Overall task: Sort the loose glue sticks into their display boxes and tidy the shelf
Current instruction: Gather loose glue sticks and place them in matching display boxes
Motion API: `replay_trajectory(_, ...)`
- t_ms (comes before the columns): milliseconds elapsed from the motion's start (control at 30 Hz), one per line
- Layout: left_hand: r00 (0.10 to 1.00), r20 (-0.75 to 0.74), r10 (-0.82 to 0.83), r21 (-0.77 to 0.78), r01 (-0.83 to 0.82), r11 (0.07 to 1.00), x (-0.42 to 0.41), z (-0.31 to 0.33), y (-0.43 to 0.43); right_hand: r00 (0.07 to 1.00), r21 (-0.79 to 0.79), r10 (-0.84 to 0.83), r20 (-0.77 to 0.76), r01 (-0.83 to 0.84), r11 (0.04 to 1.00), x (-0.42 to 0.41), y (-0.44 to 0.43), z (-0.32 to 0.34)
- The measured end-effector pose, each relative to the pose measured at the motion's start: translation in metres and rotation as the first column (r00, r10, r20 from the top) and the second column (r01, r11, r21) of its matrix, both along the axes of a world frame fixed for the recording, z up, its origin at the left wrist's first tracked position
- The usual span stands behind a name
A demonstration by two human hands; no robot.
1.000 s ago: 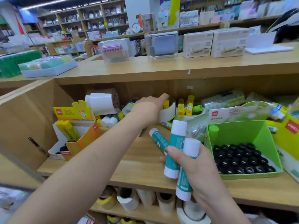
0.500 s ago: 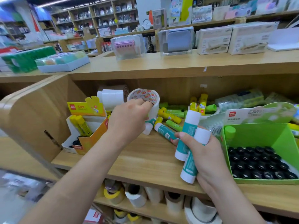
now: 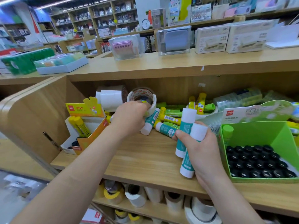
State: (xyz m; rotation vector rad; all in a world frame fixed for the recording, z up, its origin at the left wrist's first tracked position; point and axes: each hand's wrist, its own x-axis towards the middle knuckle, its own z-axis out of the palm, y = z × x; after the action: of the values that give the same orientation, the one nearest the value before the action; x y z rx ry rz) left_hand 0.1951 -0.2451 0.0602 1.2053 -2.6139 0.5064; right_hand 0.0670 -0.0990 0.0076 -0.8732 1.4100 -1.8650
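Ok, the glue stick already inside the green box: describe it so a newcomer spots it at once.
Find the green cardboard display box on the right of the wooden middle shelf, its floor packed with black round caps. In its rear left corner stands one light green glue stick. Unlike the loose green sticks lying on the shelf, it stands upright, boxed.

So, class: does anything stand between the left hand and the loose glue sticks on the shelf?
Yes. The left hand grips a tape roll, held right over the nearest of the loose glue sticks; the rest lie uncovered.
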Motion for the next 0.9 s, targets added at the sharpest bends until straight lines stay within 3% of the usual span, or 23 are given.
replay_trajectory(67, 0.995, -0.096, -0.004, 0.052, 0.009, 0.999, 0.0, 0.003, -0.003, 1.0, -0.017, 0.004, 0.008, -0.004, 1.0, 0.0, -0.001, 0.0)
replay_trajectory(133, 0.969, -0.213, -0.125, -0.035, 0.12, 0.992, 0.0, 0.002, -0.001, 1.0, -0.05, 0.008, 0.026, -0.007, 0.999, 0.0, 0.0, 0.0)
replay_trajectory(233, 0.922, -0.144, -0.36, -0.135, 0.342, 0.93, -0.014, -0.004, 0.008, 1.0, -0.088, 0.022, -0.017, -0.023, 0.996, 0.0, 0.002, 0.001)
replay_trajectory(300, 0.962, 0.009, -0.273, -0.013, 0.273, 0.962, -0.032, -0.008, 0.011, 0.998, -0.094, 0.045, -0.043, -0.049, 0.994, 0.001, 0.004, 0.0)
replay_trajectory(367, 0.978, 0.173, -0.114, 0.144, 0.089, 0.986, -0.05, -0.009, 0.005, 0.997, -0.088, 0.062, -0.037, -0.065, 0.994, 0.001, 0.005, -0.001)
replay_trajectory(433, 0.977, 0.208, -0.045, 0.251, -0.009, 0.968, -0.06, -0.008, -0.002, 0.998, -0.07, 0.069, -0.004, -0.069, 0.995, 0.0, 0.009, 0.0)
replay_trajectory(500, 0.991, 0.128, -0.046, 0.183, 0.021, 0.983, -0.056, -0.009, -0.003, 0.997, -0.063, 0.069, 0.031, -0.067, 0.996, -0.001, 0.013, -0.001)
replay_trajectory(567, 0.984, -0.167, -0.068, 0.067, 0.08, 0.995, -0.039, -0.012, 0.006, 0.994, -0.088, 0.087, 0.071, -0.081, 0.993, -0.002, 0.016, 0.001)
replay_trajectory(600, 0.923, -0.379, -0.065, 0.091, 0.108, 0.99, -0.03, -0.013, 0.016, 0.991, -0.109, 0.101, 0.093, -0.091, 0.99, -0.002, 0.016, 0.002)
replay_trajectory(667, 0.657, -0.743, 0.128, 0.38, 0.257, 0.889, -0.015, -0.014, 0.046, 0.981, -0.146, 0.116, 0.155, -0.093, 0.985, -0.001, 0.016, 0.004)
replay_trajectory(700, 0.515, -0.802, 0.301, 0.531, 0.386, 0.755, -0.01, -0.015, 0.064, 0.976, -0.158, 0.122, 0.182, -0.093, 0.983, 0.001, 0.015, 0.007)
replay_trajectory(767, 0.404, -0.751, 0.522, 0.657, 0.535, 0.532, -0.002, -0.021, 0.095, 0.968, -0.165, 0.143, 0.207, -0.11, 0.98, 0.005, 0.012, 0.01)
replay_trajectory(833, 0.368, -0.744, 0.557, 0.65, 0.59, 0.479, 0.006, -0.029, 0.113, 0.967, -0.141, 0.135, 0.214, -0.106, 0.984, 0.01, 0.008, 0.011)
replay_trajectory(900, 0.324, -0.771, 0.548, 0.613, 0.609, 0.503, 0.017, -0.035, 0.117, 0.967, -0.127, 0.14, 0.212, -0.115, 0.985, 0.015, 0.003, 0.01)
